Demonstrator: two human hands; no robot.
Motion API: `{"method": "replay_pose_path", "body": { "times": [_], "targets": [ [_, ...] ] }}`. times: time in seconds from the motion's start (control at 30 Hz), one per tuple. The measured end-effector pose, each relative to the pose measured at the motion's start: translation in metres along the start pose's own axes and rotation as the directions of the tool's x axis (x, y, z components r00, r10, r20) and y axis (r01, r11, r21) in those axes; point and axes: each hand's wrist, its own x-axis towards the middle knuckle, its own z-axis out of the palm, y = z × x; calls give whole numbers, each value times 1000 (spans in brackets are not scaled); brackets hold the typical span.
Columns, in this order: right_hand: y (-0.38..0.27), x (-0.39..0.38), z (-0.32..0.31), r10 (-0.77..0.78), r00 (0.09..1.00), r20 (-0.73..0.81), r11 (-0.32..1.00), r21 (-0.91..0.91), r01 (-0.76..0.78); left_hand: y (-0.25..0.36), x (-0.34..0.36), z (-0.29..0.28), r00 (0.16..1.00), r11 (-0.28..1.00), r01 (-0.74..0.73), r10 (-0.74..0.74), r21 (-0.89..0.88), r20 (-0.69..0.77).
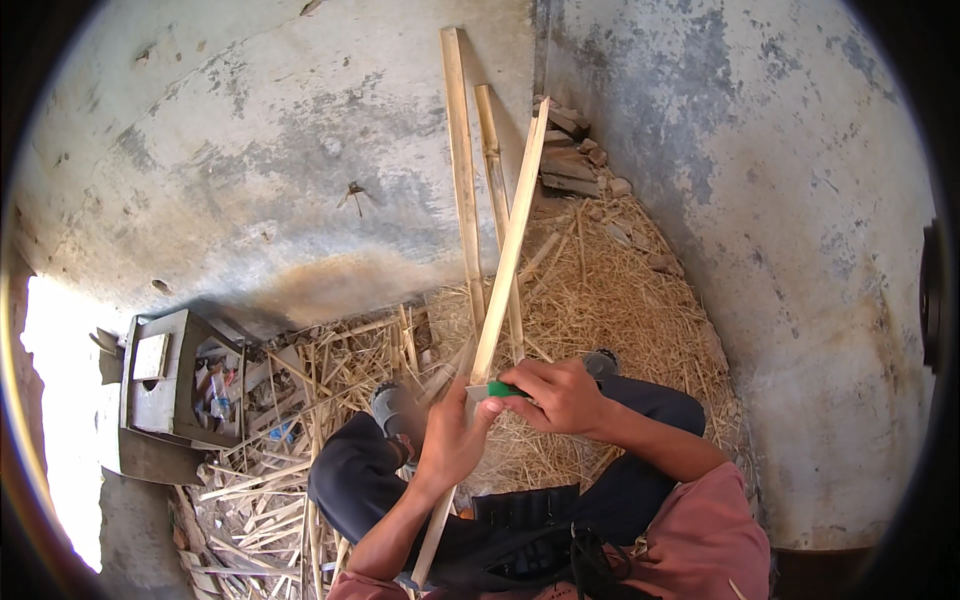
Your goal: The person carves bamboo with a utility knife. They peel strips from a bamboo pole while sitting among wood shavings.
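A long pale bamboo strip [514,243] slants from my lap up toward the corner. My left hand [450,440] grips it, fingers wrapped round, with the thumb at the knife. My right hand [555,398] is closed on a green-handled knife [505,388], its short blade lying across the strip just above my left thumb. Behind the held strip, two darker bamboo lengths [459,170] [492,165] stand leaning against the back wall.
Straw and shavings [600,290] cover the floor between my bent legs and the walls. Split strips [250,490] lie heaped at left, beside a worn metal box [175,360] holding litter, near a bright opening [55,390]. Broken bricks [570,180] are piled in the corner.
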Motion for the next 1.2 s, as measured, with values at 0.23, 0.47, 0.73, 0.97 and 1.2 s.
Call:
{"method": "replay_pose_path", "body": {
  "times": [0.23,0.47,0.73,0.97,1.2],
  "targets": [
    [-3,0,0,0,999,-38,997,-72,-3,-8,0,0,998,999,30,-32,43,47],
    [-5,1,-2,-6,999,-33,993,-117,3,-4,-1,-1,998,999,31,-32,19,54],
    [-4,1,-1,-29,998,-55,988,-151,20,1,-3,-1,998,999,44,-45,27,43],
    [76,14,-43,368,850,-376,913,-27,-408,-9,-15,2,980,983,125,-143,132,141],
    [60,6,-50,388,882,-266,920,48,-390,0,-7,3,998,999,6,-9,52,67]
  ]
}}
